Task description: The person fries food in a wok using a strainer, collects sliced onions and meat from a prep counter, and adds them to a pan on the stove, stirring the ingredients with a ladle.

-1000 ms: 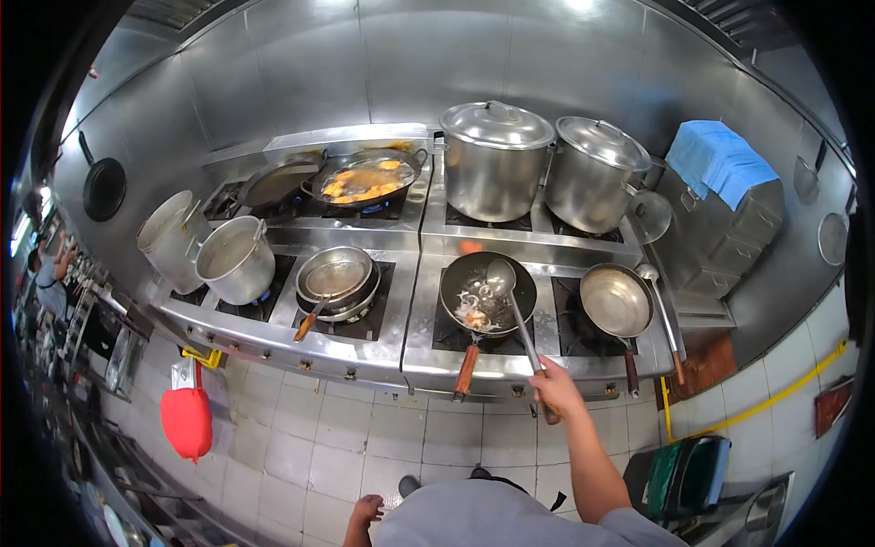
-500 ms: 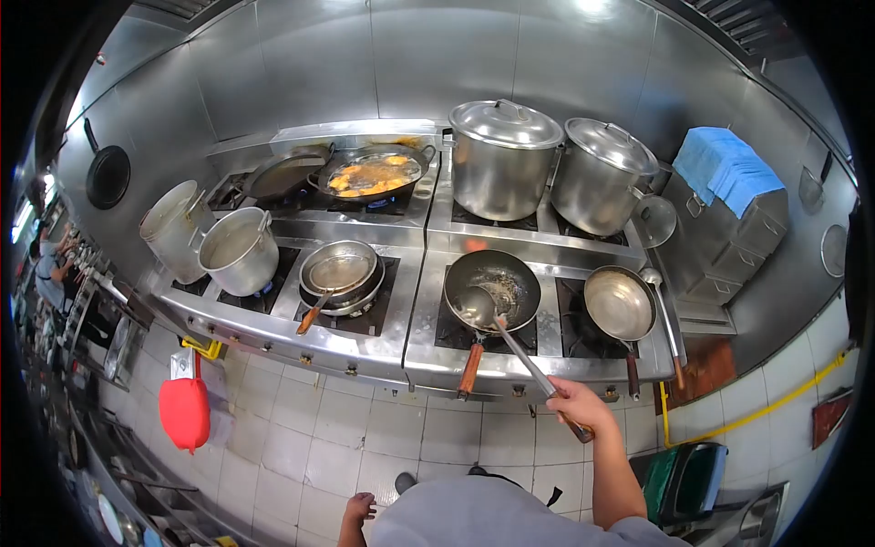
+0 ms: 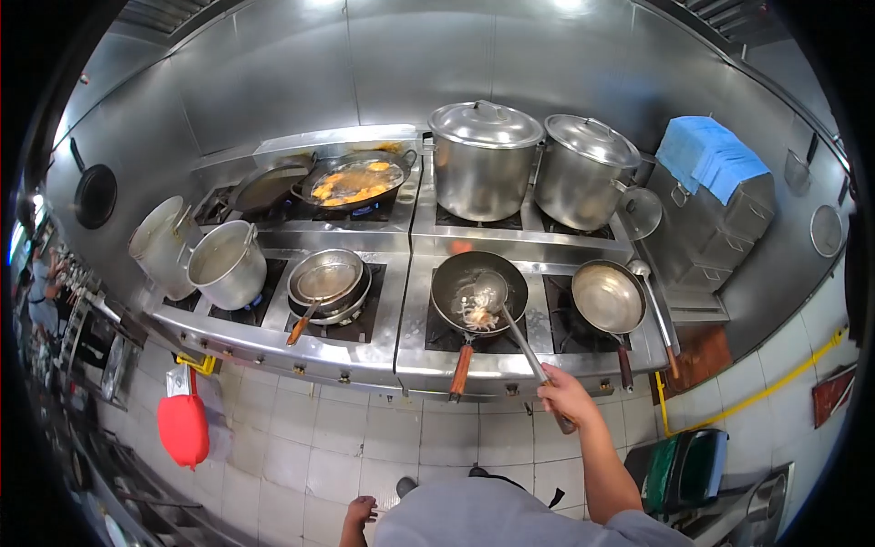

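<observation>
My right hand (image 3: 565, 398) is wrapped round the handle of a long metal ladle (image 3: 522, 345). The ladle's bowl rests inside a dark wok (image 3: 443, 308) with a wooden handle on the front burner. Pale, shredded-looking food (image 3: 478, 314) lies in the wok, to the left of the ladle and towards me. My left hand (image 3: 362, 510) hangs low beside my body, away from the stove. Its fingers are loosely curled, and nothing shows in them.
A second pan (image 3: 608, 299) sits right of the wok, with another ladle (image 3: 654, 305) beside it. Behind stand two lidded stockpots (image 3: 483, 173). Yellow pieces fry in a wide pan (image 3: 401, 189) at the back left. Strainers (image 3: 328, 278) and an open pot (image 3: 228, 273) occupy the left burners.
The ladle's bowl has moved from the wok's left side to its right, and the right hand has shifted slightly. Pale food now shows towards the wok's near side. The whole view has shifted a little.
</observation>
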A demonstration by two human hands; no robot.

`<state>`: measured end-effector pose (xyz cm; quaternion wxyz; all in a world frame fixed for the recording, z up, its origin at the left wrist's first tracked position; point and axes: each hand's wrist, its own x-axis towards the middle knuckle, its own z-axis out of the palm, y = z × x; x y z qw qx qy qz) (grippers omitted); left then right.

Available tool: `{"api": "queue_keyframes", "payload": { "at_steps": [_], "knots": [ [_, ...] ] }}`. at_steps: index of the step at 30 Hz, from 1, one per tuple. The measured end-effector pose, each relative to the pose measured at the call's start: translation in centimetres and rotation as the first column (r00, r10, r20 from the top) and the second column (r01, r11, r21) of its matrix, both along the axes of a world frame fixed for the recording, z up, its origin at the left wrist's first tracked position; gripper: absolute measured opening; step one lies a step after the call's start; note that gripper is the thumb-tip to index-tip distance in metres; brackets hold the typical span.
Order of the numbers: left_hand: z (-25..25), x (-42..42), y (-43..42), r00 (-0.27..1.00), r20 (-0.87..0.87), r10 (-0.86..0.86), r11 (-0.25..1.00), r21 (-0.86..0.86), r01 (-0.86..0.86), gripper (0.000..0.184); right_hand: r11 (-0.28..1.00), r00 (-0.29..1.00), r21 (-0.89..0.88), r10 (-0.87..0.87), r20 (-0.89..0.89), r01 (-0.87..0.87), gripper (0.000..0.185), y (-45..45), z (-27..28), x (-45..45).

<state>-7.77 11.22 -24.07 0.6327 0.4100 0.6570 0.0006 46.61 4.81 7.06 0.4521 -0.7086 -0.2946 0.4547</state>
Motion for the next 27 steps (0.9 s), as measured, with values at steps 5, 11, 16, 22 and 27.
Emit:
{"api": "queue_keyframes", "payload": {
  "at_steps": [5,11,16,22,27],
  "knots": [
    [0.6,-0.3,-0.3,0.995,0.000,0.095,0.995,-0.043,-0.095,0.033,0.998,0.998,0.012,0.061,-0.033,-0.061,0.066,-3.0,2.6,-0.5],
    [-0.1,-0.3,-0.7,0.999,-0.030,-0.024,0.998,-0.063,0.022,0.034,0.990,0.979,-0.063,0.114,-0.169,-0.126,0.063,-2.4,2.7,0.5],
    [1.4,0.7,-0.3,0.998,0.005,-0.062,0.998,-0.003,0.062,0.033,1.000,0.924,0.014,0.010,0.383,-0.017,0.063,3.0,-6.0,1.3],
    [0.9,1.7,1.3,0.997,0.053,0.063,0.998,-0.022,-0.062,0.035,0.999,0.936,-0.023,-0.025,0.352,0.035,0.067,6.2,-3.1,-0.6],
    [1.1,1.7,0.1,0.996,0.052,0.073,0.997,-0.014,-0.072,0.034,0.989,0.975,0.041,0.145,-0.169,-0.140,0.067,4.5,-0.7,0.3]
  ]
}}
